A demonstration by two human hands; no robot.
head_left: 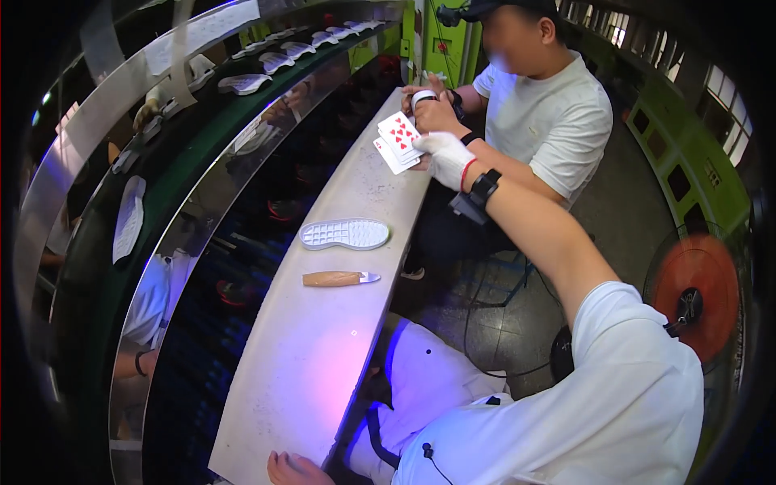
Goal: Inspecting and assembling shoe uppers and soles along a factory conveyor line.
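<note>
My right hand [446,160], in a white glove with a red cuff edge, is stretched far forward over the bench. It is closed on a few playing cards [399,137], fanned a little, with red hearts on the front one. Low in the picture my bare left hand [297,470] rests on the near end of the bench, fingers laid out, partly cut off by the frame. Between my hands lie a white shoe sole [345,234], tread side up, and a short knife [331,279] with a wooden handle, its blade pointing right.
A co-worker [529,113] in a white shirt sits at the bench's far end, hands near my cards. Along the left runs a green conveyor [190,153] carrying several white soles [244,84]. A red fan [691,295] stands at right. The long pale bench [299,356] lies before me.
</note>
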